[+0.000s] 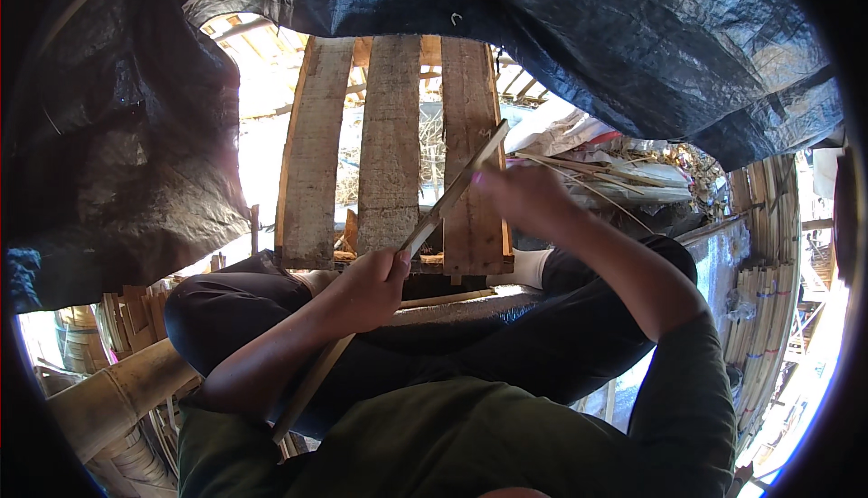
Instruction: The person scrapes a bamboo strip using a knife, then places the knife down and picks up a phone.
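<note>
Bamboo strip [429, 225] is slanting above dark trousers [601, 306] and wooden planks [389, 141], the left hand [369, 292] wrapping its fingers around the middle; the right hand [529, 198] is reaching its upper part, finger grip impossible to tell.

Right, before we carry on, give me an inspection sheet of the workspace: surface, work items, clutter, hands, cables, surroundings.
Surface: three wide wooden planks side by side, with gaps between them.
Work items: one long thin strip, slanting up and to the right from the left hand.
Clutter: loose strips piled beyond the right hand; bundles of strips at far right.
Hands: left closed around the strip; right at its upper part, grip unclear.
Cables: nothing seen.
Surroundings: dark tarp overhead; thick bamboo pole at lower left.
</note>
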Motion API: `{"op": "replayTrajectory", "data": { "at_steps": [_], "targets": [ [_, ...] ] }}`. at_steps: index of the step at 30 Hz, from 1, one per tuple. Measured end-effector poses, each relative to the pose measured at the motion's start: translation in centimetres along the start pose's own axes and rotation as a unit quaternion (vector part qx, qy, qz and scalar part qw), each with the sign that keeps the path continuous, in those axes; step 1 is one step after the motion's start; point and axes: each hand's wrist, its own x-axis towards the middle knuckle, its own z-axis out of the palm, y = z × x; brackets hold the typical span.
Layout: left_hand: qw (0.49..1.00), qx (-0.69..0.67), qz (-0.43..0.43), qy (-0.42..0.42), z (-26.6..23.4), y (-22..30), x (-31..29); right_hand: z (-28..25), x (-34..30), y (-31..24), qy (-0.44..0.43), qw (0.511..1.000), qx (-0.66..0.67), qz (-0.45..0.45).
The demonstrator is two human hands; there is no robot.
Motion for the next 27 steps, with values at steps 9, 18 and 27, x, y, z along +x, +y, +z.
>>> {"op": "replayTrajectory", "data": {
  "at_steps": [9,18,27],
  "targets": [
    [0.999,0.028,0.041,0.021,-0.2,0.1,-0.7,0.7,1.3,3.8,0.031,0.999,-0.016,0.001],
    [0.998,0.013,0.053,0.009,-0.5,0.6,-1.7,0.1,1.1,3.6,0.038,0.998,-0.022,0.049],
    [0.997,-0.054,0.047,-0.025,-0.4,-0.2,-1.7,0.3,1.0,4.2,0.089,0.993,-0.074,0.023]
  ]
}}
